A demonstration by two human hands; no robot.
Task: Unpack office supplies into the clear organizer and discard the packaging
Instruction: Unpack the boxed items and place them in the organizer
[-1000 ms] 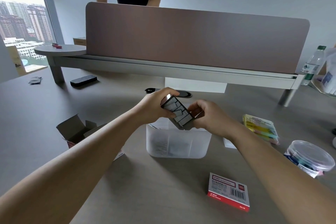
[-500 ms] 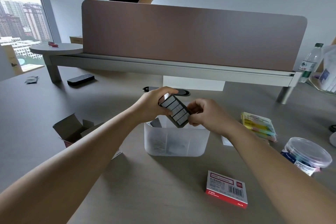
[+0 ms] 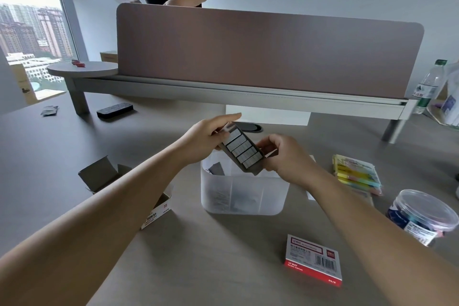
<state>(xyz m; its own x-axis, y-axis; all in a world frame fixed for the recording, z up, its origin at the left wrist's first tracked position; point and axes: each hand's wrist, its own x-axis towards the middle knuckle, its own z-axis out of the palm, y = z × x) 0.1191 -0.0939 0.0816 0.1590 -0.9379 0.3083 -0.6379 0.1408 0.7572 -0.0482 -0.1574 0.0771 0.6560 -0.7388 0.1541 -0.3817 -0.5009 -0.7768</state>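
both hands hold a tilted brown cardboard tray of silver staple strips (image 3: 242,150) above the frosted clear plastic organizer (image 3: 244,194): left hand (image 3: 206,136) pinches its 11 o'clock end, right hand (image 3: 285,156) grips its 4 o'clock end.

Soft daylight from window (image 3: 29,32) at left, overexposed sky, faint shadows, wide-angle bending at edges, slight blur.

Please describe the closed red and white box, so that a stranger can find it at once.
Start from the clear organizer in the middle of the table. The closed red and white box lies flat nearer the camera and to the right. Unlike the opened carton on the left, it is sealed, with a barcode on top.
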